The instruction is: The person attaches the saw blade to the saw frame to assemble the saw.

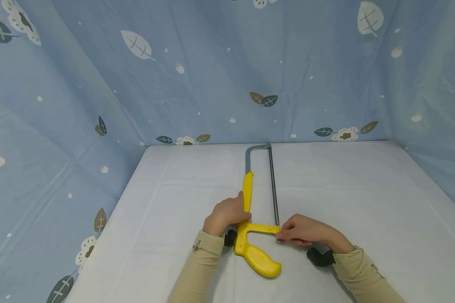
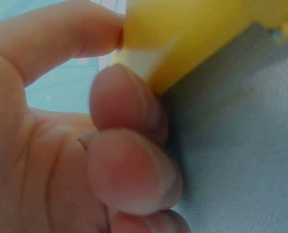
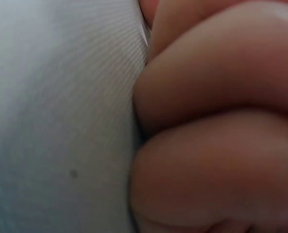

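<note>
A hacksaw with a yellow handle (image 1: 263,261) lies flat on the white-covered table, its grey front frame (image 1: 248,160) pointing away from me. Its dark blade (image 1: 274,185) runs along the right side. My left hand (image 1: 227,212) grips the yellow bar of the frame; the left wrist view shows thumb and fingertips against that yellow part (image 2: 183,39). At the blade's near end, my right hand (image 1: 305,229) pinches the small metal fitting (image 1: 278,240) by the yellow arm's tip. The fingers mostly hide this fitting. Only curled fingers (image 3: 207,165) and cloth show in the right wrist view.
White cloth (image 1: 182,181) covers the table. Blue curtains (image 1: 220,63) with leaf and flower prints stand along its back and both sides. A black wrist mount (image 1: 320,256) sits at the right wrist, and another black piece (image 1: 230,238) beside the left wrist.
</note>
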A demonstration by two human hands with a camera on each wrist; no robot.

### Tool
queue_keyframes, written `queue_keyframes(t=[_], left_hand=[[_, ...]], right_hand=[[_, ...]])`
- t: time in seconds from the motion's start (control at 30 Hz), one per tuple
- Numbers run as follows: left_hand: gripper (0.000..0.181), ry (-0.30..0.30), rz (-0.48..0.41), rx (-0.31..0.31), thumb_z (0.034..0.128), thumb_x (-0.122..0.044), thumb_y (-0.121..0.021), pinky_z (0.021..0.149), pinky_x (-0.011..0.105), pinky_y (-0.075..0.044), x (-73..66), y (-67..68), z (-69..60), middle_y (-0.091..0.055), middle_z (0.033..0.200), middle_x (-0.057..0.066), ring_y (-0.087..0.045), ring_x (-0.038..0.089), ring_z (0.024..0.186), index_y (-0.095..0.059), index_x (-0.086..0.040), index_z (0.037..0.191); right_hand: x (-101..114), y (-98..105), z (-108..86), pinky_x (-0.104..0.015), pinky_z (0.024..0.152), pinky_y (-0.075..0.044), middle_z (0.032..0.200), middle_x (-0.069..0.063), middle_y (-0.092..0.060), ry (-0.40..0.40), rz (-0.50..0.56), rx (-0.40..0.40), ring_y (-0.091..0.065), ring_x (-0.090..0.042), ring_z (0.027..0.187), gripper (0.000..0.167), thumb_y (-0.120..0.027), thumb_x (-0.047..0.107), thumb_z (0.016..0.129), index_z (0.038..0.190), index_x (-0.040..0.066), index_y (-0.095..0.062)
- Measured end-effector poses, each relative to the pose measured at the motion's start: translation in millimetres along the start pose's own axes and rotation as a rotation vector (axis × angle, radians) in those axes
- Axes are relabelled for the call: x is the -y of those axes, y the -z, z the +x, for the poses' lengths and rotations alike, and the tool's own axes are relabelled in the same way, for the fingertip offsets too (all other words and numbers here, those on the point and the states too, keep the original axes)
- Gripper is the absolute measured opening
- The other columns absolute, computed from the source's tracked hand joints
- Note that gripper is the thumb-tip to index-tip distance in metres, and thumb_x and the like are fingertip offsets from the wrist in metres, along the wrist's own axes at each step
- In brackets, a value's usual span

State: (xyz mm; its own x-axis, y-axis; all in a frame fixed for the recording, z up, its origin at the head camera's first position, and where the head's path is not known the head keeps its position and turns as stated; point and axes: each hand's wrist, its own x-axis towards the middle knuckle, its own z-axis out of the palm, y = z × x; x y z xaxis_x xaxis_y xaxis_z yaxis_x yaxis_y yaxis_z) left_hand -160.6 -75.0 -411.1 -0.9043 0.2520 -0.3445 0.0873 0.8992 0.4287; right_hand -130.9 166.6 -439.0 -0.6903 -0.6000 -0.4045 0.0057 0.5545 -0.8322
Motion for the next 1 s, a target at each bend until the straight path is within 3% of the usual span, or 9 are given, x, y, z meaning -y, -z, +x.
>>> queue_keyframes(t=[0.37,0.63,1.0], left_hand=[[0.079,-0.009,0.014,-0.010,0.0783,-0.033,-0.059,0.048,0.027,-0.037,1.0,-1.9,1.1,-0.051,0.072,0.004,-0.047,0.016,0.054,-0.021,-0.006,0.142],[0.079,-0.010,0.002,-0.008,0.0783,-0.032,-0.059,0.048,0.027,-0.037,2.1,-2.7,0.7,-0.051,0.070,0.004,-0.046,0.016,0.053,-0.021,-0.006,0.142],[0.079,-0.004,0.009,0.000,0.0791,-0.034,-0.059,0.048,0.026,-0.037,1.3,-2.3,2.1,-0.052,0.073,0.003,-0.047,0.015,0.052,-0.020,-0.007,0.142]], right_hand=[[3.6,-2.5,-1.5,-0.020,0.034,-0.021,0.046,0.003,-0.037,0.000,-0.003,0.033,-0.024,-0.008,0.034,0.038,-0.061,0.040,0.082,0.069,0.005,-0.057],[-0.2,-2.7,-0.7,-0.019,0.034,-0.022,0.046,0.004,-0.037,0.026,0.006,0.052,-0.026,-0.007,0.034,0.028,-0.061,0.033,0.083,0.075,0.006,-0.062],[-3.1,-1.6,1.8,-0.018,0.033,-0.022,0.045,0.004,-0.036,-0.017,-0.018,-0.035,-0.025,-0.007,0.034,0.029,-0.067,0.036,0.077,0.075,0.009,-0.060]])
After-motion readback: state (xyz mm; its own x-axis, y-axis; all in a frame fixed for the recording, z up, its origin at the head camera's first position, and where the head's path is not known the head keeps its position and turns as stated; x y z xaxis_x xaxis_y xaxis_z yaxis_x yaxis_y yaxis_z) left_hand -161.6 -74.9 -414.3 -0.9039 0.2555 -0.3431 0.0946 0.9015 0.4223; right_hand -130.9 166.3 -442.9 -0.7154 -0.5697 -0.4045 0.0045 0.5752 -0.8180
